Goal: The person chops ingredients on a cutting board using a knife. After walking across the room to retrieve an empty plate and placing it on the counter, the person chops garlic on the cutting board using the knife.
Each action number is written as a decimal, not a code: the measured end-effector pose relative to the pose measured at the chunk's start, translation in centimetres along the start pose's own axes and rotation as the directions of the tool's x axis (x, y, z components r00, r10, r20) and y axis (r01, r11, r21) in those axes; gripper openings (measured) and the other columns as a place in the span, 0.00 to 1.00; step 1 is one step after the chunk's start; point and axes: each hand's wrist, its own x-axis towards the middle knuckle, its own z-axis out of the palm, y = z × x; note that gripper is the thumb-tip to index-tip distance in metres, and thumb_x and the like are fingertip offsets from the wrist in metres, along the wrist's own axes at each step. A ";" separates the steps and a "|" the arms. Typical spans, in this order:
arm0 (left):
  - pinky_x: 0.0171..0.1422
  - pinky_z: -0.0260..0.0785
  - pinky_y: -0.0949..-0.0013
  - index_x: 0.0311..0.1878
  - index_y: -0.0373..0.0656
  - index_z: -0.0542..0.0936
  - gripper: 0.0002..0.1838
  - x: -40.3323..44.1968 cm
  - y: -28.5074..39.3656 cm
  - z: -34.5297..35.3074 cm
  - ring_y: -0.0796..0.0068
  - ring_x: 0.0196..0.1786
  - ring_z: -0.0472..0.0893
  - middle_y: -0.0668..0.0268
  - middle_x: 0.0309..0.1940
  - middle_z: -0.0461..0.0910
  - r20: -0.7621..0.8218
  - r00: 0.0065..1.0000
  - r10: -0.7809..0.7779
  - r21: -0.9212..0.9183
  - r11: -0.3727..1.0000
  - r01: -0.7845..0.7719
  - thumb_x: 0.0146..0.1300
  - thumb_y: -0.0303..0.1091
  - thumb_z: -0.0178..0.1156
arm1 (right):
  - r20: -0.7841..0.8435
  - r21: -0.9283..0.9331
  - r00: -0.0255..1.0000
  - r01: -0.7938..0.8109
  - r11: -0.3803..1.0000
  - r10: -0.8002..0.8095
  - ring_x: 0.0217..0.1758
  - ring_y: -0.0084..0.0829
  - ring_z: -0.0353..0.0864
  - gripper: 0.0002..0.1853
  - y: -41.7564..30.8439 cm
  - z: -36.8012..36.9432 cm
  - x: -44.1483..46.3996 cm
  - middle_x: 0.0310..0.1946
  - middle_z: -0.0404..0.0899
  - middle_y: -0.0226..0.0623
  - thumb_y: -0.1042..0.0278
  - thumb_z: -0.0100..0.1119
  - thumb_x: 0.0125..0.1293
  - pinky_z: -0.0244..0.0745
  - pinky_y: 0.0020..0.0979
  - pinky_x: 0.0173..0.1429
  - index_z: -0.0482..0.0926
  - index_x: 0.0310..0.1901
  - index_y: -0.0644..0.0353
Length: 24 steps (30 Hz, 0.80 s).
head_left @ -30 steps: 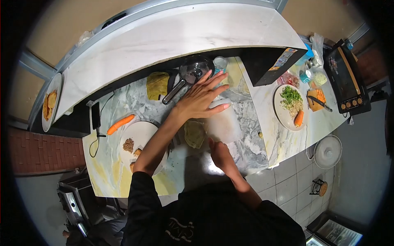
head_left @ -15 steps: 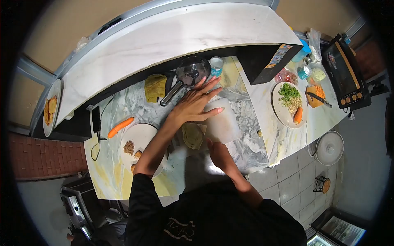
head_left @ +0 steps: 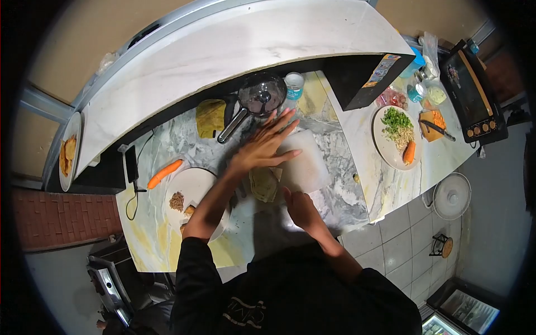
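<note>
My left hand (head_left: 262, 148) reaches across the marble counter with its fingers spread and nothing in its grasp. It is over the left edge of a white cutting board (head_left: 310, 162), just short of a small dark pan with a glass lid (head_left: 261, 96). Close to the board's front edge, my right hand (head_left: 303, 209) is closed with the thumb on top; what it holds, if anything, is hidden. A folded greenish-yellow wrapper-like piece (head_left: 263, 184) lies between the two hands. Partly under my left forearm sits a plate (head_left: 187, 177) with shredded brown food and browned pieces.
Behind the hands are a can (head_left: 294, 85) and a yellow-green cloth (head_left: 211, 118). A carrot (head_left: 164, 173) and a phone (head_left: 131, 164) lie left. At right are a plate of chopped vegetables (head_left: 385, 151), an orange board with a knife (head_left: 438, 129) and a toaster oven (head_left: 472, 92).
The view has shifted slightly. My left hand remains spread and my right hand remains closed, both in nearly the same places; no object has visibly been moved.
</note>
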 end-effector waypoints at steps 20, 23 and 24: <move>0.80 0.31 0.54 0.75 0.42 0.50 0.46 0.4 -1.1 0.0 0.55 0.78 0.43 0.54 0.76 0.43 -0.019 0.997 0.077 -0.085 0.993 -0.079 0.62 0.57 0.56 | -0.032 0.031 0.998 0.053 0.998 -0.052 0.38 0.66 0.74 0.28 0.1 -0.3 0.4 0.25 0.74 0.67 0.56 0.43 0.75 0.67 0.57 0.39 0.75 0.23 0.72; 0.80 0.32 0.53 0.75 0.42 0.50 0.46 0.7 0.2 -2.0 0.55 0.78 0.43 0.54 0.76 0.43 -0.052 0.994 0.101 -0.057 0.993 -0.104 0.62 0.56 0.57 | -0.022 0.014 0.998 0.055 0.998 -0.055 0.38 0.66 0.74 0.27 0.3 -0.3 0.3 0.26 0.75 0.67 0.56 0.44 0.74 0.67 0.56 0.39 0.75 0.24 0.71; 0.80 0.32 0.53 0.75 0.42 0.50 0.46 0.9 0.5 -2.7 0.55 0.78 0.43 0.54 0.76 0.43 -0.048 0.994 0.100 -0.060 0.993 -0.103 0.62 0.56 0.57 | 0.004 0.014 0.999 0.053 0.998 -0.053 0.38 0.65 0.74 0.26 0.3 -0.3 0.3 0.27 0.75 0.67 0.56 0.44 0.74 0.67 0.57 0.39 0.75 0.24 0.71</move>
